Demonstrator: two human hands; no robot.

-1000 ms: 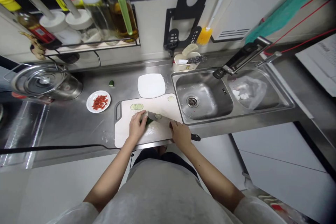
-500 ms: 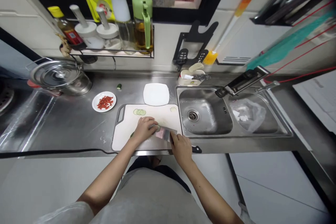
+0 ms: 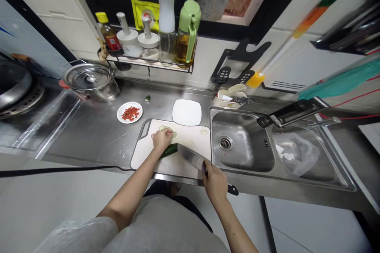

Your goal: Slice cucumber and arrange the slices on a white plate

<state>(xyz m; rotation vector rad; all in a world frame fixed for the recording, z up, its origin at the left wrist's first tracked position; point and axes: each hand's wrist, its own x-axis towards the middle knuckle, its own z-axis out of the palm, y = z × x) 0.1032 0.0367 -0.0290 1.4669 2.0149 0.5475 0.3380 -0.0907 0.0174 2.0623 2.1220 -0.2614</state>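
Observation:
My right hand [image 3: 216, 184] grips the black handle of a kitchen knife [image 3: 192, 155], whose broad blade lies across the cutting board [image 3: 145, 158] with its end against the cut face of a cucumber [image 3: 170, 150]. Fingers pinched together, my left hand [image 3: 162, 139] holds a thin cucumber slice [image 3: 173, 134] just above the board. Beside those fingertips, several overlapping slices [image 3: 162, 127] lie near the board's far edge, partly hidden by the hand. A single pale slice [image 3: 204, 132] rests at the far right corner.
Behind the board stand a white square plate [image 3: 187, 112], a round plate [image 3: 120, 113] of chopped red pieces and a cucumber end [image 3: 147, 98]. A steel pot [image 3: 102, 91] is at the left. The sink [image 3: 246, 142] lies to the right, under a black faucet [image 3: 291, 112].
My left hand has left the cucumber and moved away from me to the slices, now pinching one. The knife has shifted slightly right, uncovering the cucumber. The view has turned left.

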